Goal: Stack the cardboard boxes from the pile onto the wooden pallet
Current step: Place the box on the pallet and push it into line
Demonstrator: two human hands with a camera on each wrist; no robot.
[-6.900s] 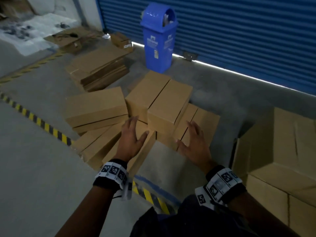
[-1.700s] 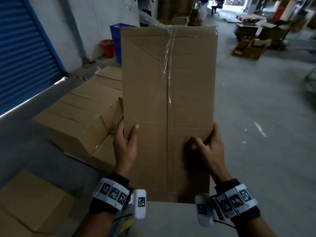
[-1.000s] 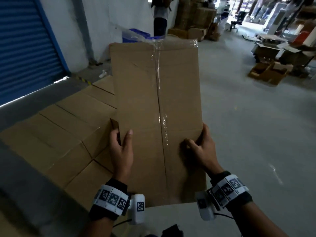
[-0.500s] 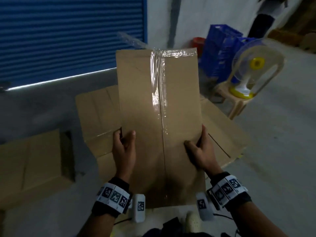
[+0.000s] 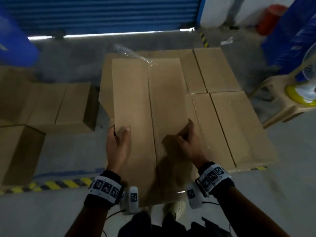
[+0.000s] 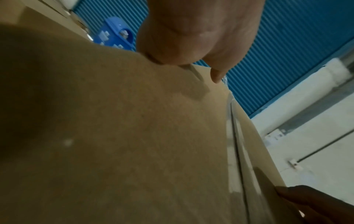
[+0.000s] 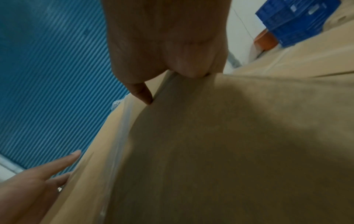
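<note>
I hold a long taped cardboard box in front of me, its top face toward the camera. My left hand grips its left edge, thumb on top. My right hand grips its right edge, thumb lying on the top face. The box hangs over the left part of a layer of stacked boxes low on the floor; the pallet under them is hidden. In the left wrist view the box fills the frame under my left hand. The right wrist view shows the same box under my right hand.
Loose boxes of the pile lie at the left. A blue bin stands at the far left, a blue shutter behind. A plastic stool with a fan and blue crates stand at the right. Hazard tape runs across the floor.
My view has swung down and left toward the stacked boxes by the shutter. The carried box has come lower over the stack. Both hands keep their grip.
</note>
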